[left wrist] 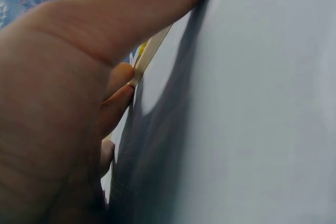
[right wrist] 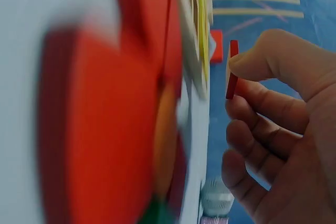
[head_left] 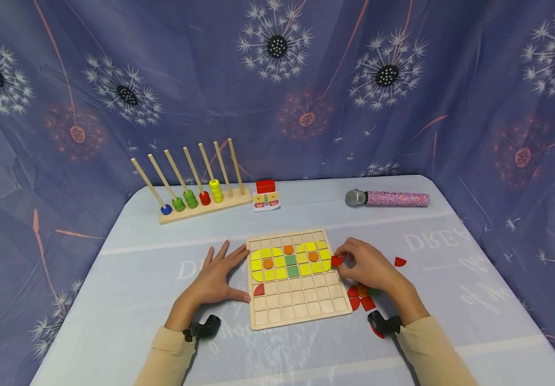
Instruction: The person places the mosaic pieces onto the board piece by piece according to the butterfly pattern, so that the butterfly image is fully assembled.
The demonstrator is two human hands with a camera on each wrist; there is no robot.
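A wooden grid board (head_left: 301,310) lies on the table with yellow, orange and green tiles set in its upper rows. One red quarter-round tile (head_left: 259,290) sits at its left side, below the yellow ones. Spread out flat, my left hand (head_left: 217,276) rests at the board's left edge, thumb and fingertips right at the rim. My right hand (head_left: 365,262) pinches a red square tile (right wrist: 233,71) between thumb and forefinger, held at the board's right edge. In the right wrist view the tile is edge-on and the other fingers are loosely curled.
Loose red, orange and green tiles (head_left: 367,304) lie right of the board, partly under the right wrist. Another red tile (head_left: 400,261) lies farther right. Behind stand a peg abacus (head_left: 205,206), a red block with a butterfly picture card (head_left: 266,201) and a glittery microphone (head_left: 393,198).
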